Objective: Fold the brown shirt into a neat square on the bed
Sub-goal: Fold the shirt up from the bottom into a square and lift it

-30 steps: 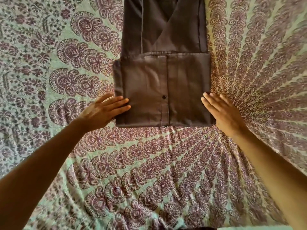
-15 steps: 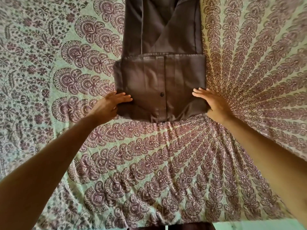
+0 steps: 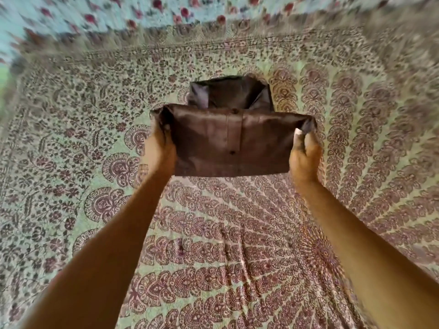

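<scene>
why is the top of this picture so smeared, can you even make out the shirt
Head view: motion blur streaks the bedspread along the top edge and corners; the centre is sharper, so the brown shirt and its button read clearly; the wide lens bows the border lines; a pale overexposed patch sits by the right hand.

A printed bedspread (image 3: 71, 162) fills nearly the whole view, pale green with a dark maroon pattern. On its left side the print is trailing vines and small flowers. In the near middle and on the right it turns into rows of fan-shaped motifs that radiate outward. A few soft creases (image 3: 237, 243) run through the cloth in the near middle. A narrow border band (image 3: 213, 47) lies along the far side. Beyond it lies a blurred light blue fabric (image 3: 142, 13) scattered with red flowers. A blurred green patch (image 3: 3, 77) shows at the left edge.
</scene>
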The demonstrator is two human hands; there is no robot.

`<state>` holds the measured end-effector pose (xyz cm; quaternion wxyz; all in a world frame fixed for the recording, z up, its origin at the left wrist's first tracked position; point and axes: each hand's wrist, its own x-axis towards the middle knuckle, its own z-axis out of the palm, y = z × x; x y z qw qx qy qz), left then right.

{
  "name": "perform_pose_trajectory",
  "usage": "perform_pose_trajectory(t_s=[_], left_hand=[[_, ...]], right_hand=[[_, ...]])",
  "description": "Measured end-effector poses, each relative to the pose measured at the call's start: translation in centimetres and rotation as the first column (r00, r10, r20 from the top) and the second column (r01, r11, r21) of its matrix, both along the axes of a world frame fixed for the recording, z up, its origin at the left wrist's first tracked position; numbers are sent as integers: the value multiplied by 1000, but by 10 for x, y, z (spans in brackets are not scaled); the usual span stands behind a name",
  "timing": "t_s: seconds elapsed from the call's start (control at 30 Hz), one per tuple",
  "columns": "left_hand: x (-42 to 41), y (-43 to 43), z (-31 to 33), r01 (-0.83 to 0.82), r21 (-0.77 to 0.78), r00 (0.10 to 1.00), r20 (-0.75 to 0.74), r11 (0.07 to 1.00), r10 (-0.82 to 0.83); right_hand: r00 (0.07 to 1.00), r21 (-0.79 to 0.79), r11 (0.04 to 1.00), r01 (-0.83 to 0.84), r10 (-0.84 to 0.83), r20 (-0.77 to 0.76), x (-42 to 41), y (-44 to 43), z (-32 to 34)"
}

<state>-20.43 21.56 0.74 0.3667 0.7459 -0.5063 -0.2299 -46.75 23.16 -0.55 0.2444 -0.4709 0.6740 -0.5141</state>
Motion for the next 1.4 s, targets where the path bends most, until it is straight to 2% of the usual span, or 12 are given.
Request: perform_pose_trajectory(t_s=[0.17,0.4,0.63,0.7,0.8,0.83,0.9,0.97,1.03,1.1,1.23,1.4], left_hand=[[-12,-74,-10,-54,-127,991,113,990,69],[-19,-167,-50,-62,-23,983,173,998,65],[-17,-210,-98,-118,215,948,315,969,45],[-18,-215,-104,-199,248,915,394,948,89],[-20,-218,-103,-330,161,856,467,930,223],[-24,-219,-101,-300,77,849,476,951,229],[-42,-221,-96,-13,-42,863,504,999,32],[-66,-222,-97,352,35,784,534,935,-315],[-78,-224,-110,499,167,685,525,851,-505],[-73,-229,-123,468,242,696,492,850,-523],[-40,-234,-129,285,342,803,425,895,-418],[21,-217,-127,101,478,777,510,872,-369]], right_hand=[[990,-80,993,86,-94,-106,0,-81,-15],[933,-104,986,134,-161,-322,-11,-176,-68],[845,315,910,270,-67,-531,-11,-221,-105],[798,283,893,348,-124,-590,-7,-222,-107],[710,28,927,375,-268,-651,-5,-220,-108],[711,-41,955,294,-248,-659,-2,-221,-106],[715,-53,999,0,-37,-698,10,-223,-104],[633,84,966,-243,223,-741,20,-226,-107],[582,263,920,-290,388,-714,19,-228,-114],[583,392,886,-246,459,-670,10,-230,-121],[549,456,862,-221,497,-672,5,-231,-118],[554,594,800,-87,534,-638,-4,-224,-113]])
